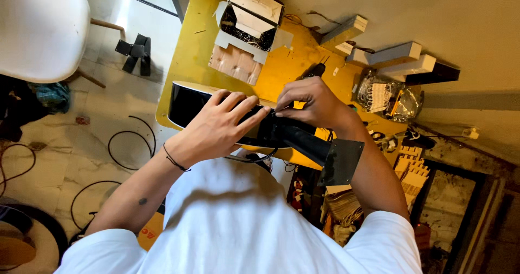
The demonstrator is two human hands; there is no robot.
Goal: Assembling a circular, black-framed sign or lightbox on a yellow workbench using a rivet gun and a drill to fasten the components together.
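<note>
White shirt fabric fills the foreground, below a yellow worktable (192,46) cluttered with an opened cardboard box (246,17) and set over a pale tiled floor (70,144). Across the table's near edge a black metal arm (303,138) is pressed by the flat, spread left hand (219,125), while its top is pinched by the curled right hand (314,103).

You have a black tube (303,139) ending in a flat square plate (342,162), lying across the near edge of the yellow bench (189,52). It rests on a glossy black panel (187,102) there, pointing to your right.
</note>
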